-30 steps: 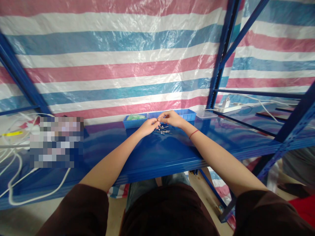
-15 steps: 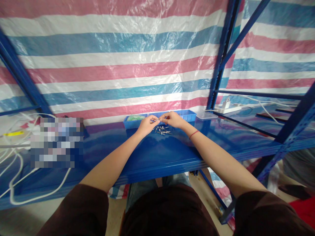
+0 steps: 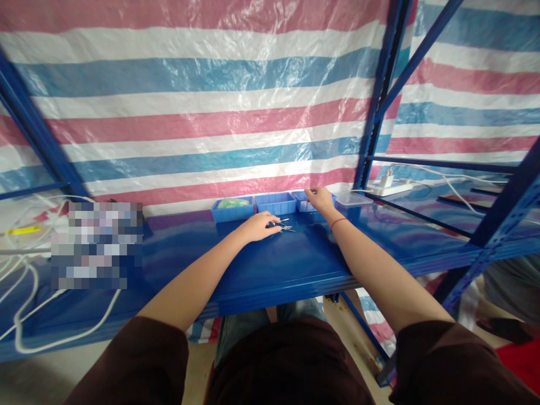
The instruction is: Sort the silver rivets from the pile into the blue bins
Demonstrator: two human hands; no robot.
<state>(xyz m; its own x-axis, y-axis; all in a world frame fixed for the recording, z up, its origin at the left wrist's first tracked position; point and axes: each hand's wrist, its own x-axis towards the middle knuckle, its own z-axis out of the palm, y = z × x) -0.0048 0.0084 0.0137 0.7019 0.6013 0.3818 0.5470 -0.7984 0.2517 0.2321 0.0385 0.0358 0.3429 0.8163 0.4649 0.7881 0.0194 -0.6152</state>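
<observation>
Left hand half-curls at metal pins, best picked singly; right hand near-pinches over blue bin, both holds unclear.

The short-sleeved top is dark brown — the wristband thin, red.

Surface: open room along the near middle, between left forearm and right forearm; another bare stretch left of the left forearm, bounded farther left by a blurred-out pile and white cables.
Left bin and middle bin: far row, low walls, middle one open from above.
Right bin: partly blocked by right hand.
Metal pins: low obstacle, just right of left hand.
Clear lid: flat, right of bins.
Blue post, rail: barriers, far right.
Striped sheet: far limit, behind bins.
</observation>
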